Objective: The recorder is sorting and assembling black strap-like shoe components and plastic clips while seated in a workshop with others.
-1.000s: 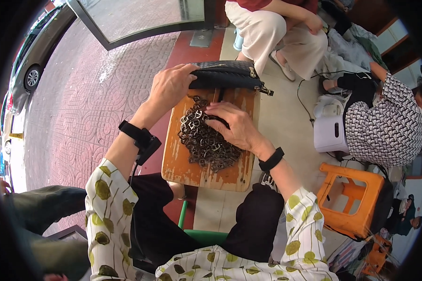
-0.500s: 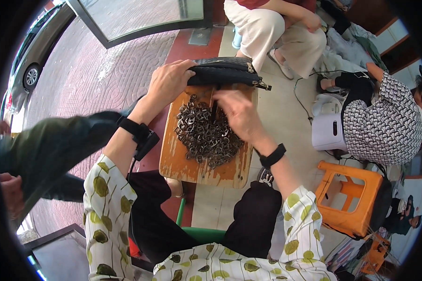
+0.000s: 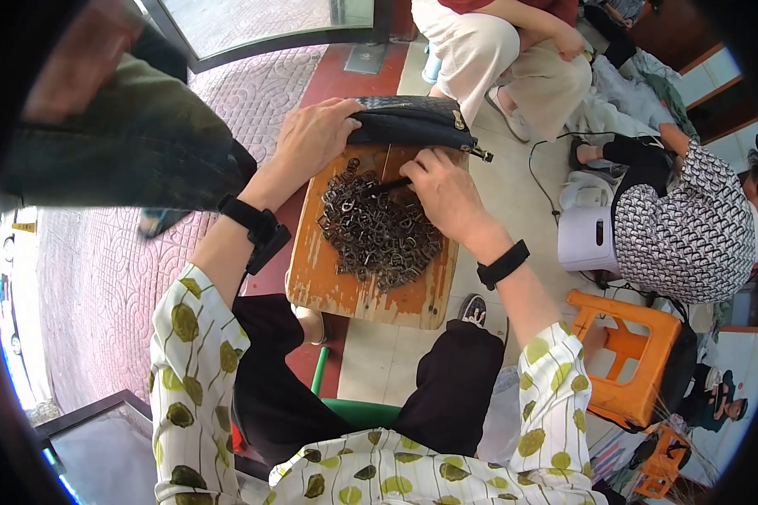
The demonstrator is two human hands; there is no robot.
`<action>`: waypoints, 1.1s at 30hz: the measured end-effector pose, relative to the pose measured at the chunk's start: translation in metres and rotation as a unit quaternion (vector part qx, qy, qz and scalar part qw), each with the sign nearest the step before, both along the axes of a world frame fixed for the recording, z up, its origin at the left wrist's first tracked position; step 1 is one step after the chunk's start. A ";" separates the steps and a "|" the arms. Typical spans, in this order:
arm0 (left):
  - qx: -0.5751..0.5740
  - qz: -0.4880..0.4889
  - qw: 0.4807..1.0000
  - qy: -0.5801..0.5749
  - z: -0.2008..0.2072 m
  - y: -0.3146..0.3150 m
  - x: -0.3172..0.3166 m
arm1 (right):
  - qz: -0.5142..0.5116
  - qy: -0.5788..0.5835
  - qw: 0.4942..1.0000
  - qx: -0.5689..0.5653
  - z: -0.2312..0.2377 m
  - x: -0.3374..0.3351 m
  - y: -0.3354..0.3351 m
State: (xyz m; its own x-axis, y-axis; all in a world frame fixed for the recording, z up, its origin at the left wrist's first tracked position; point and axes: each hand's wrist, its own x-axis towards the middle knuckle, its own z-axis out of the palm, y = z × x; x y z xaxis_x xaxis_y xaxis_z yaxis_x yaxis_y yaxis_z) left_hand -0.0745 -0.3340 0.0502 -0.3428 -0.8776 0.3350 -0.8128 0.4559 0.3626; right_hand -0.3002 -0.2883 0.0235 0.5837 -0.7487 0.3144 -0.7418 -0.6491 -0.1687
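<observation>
We worked dark strip [image 3: 386,187], pinched in right grip [image 3: 448,192]; left grip [image 3: 313,141] held bag [image 3: 411,130], twelve o'clock. Next likely needed steady bag.

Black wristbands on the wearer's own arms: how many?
2: the left wristband just behind the left hand, the right wristband just behind the right hand. Both show clearly.

The white blouse [image 3: 404,481], sleeves [image 3: 556,396] included, is printed with rounded, thin-stemmed leaf shapes [image 3: 184,321] in olive and yellow-green. The trousers [image 3: 451,383] are black. Two black wristbands [image 3: 503,264] show, the left one bearing a boxy device [image 3: 269,242].
</observation>
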 end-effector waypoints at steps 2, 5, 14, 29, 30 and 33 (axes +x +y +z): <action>-0.008 -0.003 1.000 0.000 -0.004 0.001 -0.002 | -0.011 0.002 1.000 0.008 0.001 -0.002 -0.003; -0.021 -0.002 1.000 -0.001 -0.007 0.003 -0.005 | -0.020 -0.015 0.999 0.032 0.005 -0.005 -0.002; -0.022 0.003 1.000 0.007 -0.007 0.006 -0.001 | -0.064 -0.249 0.955 0.147 0.002 -0.009 0.021; -0.028 -0.014 0.999 0.024 -0.004 -0.005 0.000 | -0.105 -0.545 0.657 0.511 0.007 -0.043 0.024; -0.026 -0.014 0.999 0.025 -0.004 -0.004 0.001 | -0.107 -0.544 0.657 0.511 0.009 -0.044 0.026; -0.010 -0.004 1.000 0.016 -0.004 -0.003 0.003 | -0.118 -0.592 0.570 0.558 0.014 -0.044 0.032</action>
